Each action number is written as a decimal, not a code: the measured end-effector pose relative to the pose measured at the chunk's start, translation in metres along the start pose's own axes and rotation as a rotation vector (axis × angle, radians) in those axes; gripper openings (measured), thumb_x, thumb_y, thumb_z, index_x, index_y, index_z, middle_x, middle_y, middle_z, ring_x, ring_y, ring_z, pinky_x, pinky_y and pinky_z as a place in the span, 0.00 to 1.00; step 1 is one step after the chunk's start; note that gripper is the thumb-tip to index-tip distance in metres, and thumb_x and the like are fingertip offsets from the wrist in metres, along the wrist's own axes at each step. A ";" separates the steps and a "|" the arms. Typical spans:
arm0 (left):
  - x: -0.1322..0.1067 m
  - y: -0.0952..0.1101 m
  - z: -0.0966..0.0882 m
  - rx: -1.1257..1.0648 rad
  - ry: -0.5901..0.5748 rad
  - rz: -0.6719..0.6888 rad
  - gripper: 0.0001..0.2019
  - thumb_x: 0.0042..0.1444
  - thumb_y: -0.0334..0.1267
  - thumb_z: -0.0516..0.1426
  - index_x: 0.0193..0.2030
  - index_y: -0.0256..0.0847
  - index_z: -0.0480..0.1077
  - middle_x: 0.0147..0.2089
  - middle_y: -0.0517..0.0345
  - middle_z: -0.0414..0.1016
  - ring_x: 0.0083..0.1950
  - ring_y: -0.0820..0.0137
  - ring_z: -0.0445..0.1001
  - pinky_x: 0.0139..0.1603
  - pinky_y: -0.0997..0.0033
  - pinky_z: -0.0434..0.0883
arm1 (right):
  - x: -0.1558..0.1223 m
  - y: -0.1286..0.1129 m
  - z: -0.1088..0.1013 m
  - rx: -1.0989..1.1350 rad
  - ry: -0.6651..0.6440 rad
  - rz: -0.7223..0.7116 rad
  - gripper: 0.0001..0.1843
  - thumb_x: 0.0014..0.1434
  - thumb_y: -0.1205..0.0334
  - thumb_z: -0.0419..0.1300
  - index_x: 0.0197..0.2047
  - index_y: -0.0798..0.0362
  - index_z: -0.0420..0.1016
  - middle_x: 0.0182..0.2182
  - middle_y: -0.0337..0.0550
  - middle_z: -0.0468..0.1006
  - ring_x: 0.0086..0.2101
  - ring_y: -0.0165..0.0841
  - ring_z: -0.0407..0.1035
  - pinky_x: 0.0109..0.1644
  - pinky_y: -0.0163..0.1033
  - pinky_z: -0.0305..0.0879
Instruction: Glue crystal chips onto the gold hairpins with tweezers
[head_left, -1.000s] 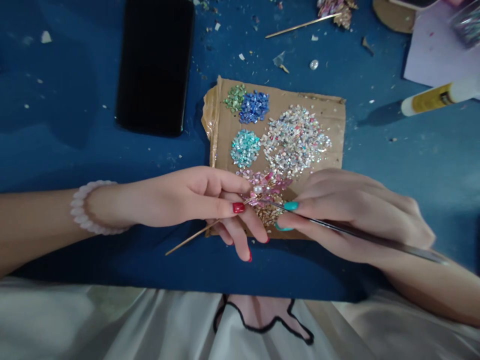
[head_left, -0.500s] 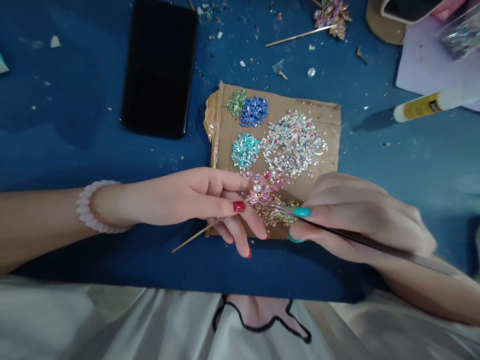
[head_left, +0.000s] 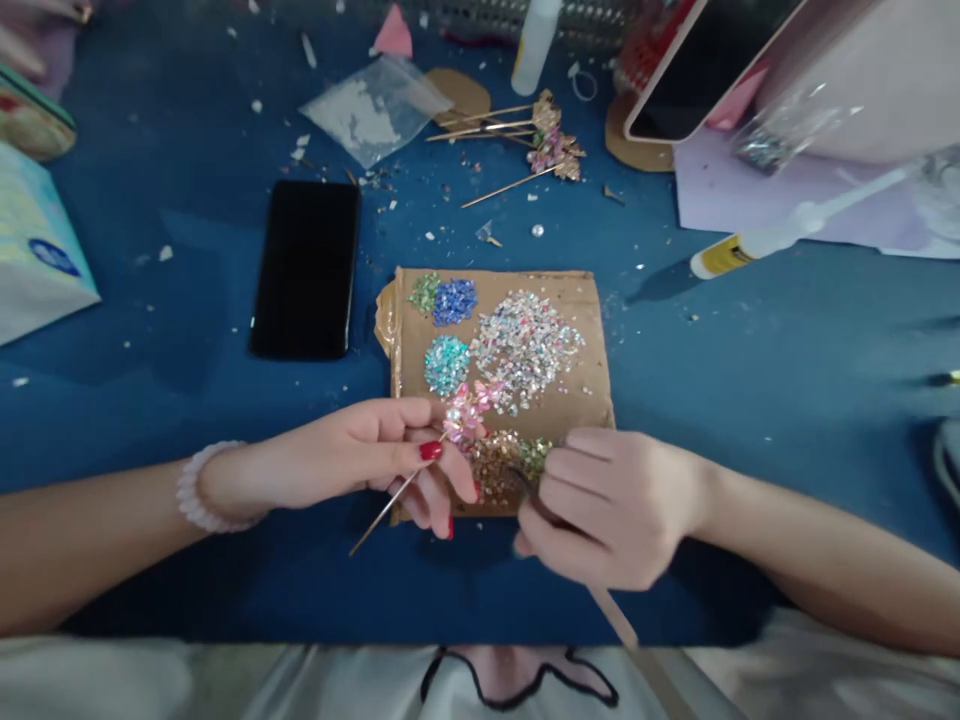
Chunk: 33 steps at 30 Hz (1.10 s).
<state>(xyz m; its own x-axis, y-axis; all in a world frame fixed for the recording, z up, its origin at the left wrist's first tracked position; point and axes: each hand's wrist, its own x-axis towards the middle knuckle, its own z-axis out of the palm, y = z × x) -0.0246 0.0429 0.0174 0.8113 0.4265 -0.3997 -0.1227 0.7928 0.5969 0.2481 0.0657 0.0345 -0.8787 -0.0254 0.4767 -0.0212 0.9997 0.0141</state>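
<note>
Pink flower pin (head_left: 463, 408): held in the left hand (head_left: 382, 455) above the left part of the cardboard (head_left: 581, 405), its thin shaft slanting down and left past the cardboard's edge.
Pale pack (head_left: 45, 265): lies at the far left of the blue table (head_left: 660, 370), well apart from both hands.
Black phone (head_left: 304, 270): flat on the table, beyond the left wrist and its bracelet (head_left: 202, 488).
Left-hand grip: thumb and forefinger pinched together on the shaft just below the flower head; the other fingers loosely spread.
Pin handling: probably very light, with a stiff, slim shaft that could roll between fingertips; the pink petals and white bead look fragile, so the shaft just under the head seems the best hold, leaving the petals unpressed.
Heaps on the cardboard: green (head_left: 424, 293), blue (head_left: 454, 301) and turquoise chips (head_left: 447, 364) on the left, silvery chips (head_left: 529, 345) to their right, gold chips (head_left: 495, 468) nearer the person, beside olive chips (head_left: 535, 455).
Right hand (head_left: 611, 510): curled around a slim tool (head_left: 619, 618), perhaps tweezers, its dark tip at the gold chips; whether the tip grips a chip, I cannot tell.
Glue tube (head_left: 724, 257): yellow-labelled, beyond the right hand and apart from it.
</note>
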 end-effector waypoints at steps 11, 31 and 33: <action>-0.003 -0.001 0.005 -0.075 0.088 0.068 0.08 0.67 0.37 0.60 0.45 0.34 0.75 0.38 0.49 0.83 0.33 0.72 0.83 0.36 0.79 0.79 | -0.001 -0.007 0.007 -0.074 -0.121 0.004 0.09 0.63 0.68 0.59 0.30 0.53 0.72 0.19 0.32 0.65 0.21 0.28 0.61 0.26 0.39 0.47; -0.002 -0.018 0.010 -0.143 0.067 0.296 0.12 0.67 0.33 0.60 0.55 0.47 0.79 0.52 0.57 0.85 0.61 0.70 0.80 0.64 0.73 0.76 | 0.006 -0.024 0.030 -0.145 0.182 -0.036 0.17 0.62 0.64 0.64 0.55 0.52 0.77 0.19 0.32 0.70 0.21 0.27 0.61 0.25 0.35 0.55; -0.001 -0.022 0.014 -0.087 0.040 0.321 0.11 0.68 0.35 0.60 0.53 0.46 0.81 0.56 0.57 0.83 0.64 0.71 0.78 0.66 0.75 0.73 | 0.008 -0.026 0.031 -0.134 0.174 -0.036 0.22 0.62 0.66 0.63 0.60 0.52 0.75 0.18 0.30 0.67 0.21 0.27 0.61 0.25 0.35 0.56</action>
<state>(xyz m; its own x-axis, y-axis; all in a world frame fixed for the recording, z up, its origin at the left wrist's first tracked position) -0.0148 0.0188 0.0146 0.7004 0.6762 -0.2284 -0.4183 0.6482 0.6363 0.2273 0.0398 0.0108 -0.7826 -0.0722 0.6183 0.0229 0.9892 0.1445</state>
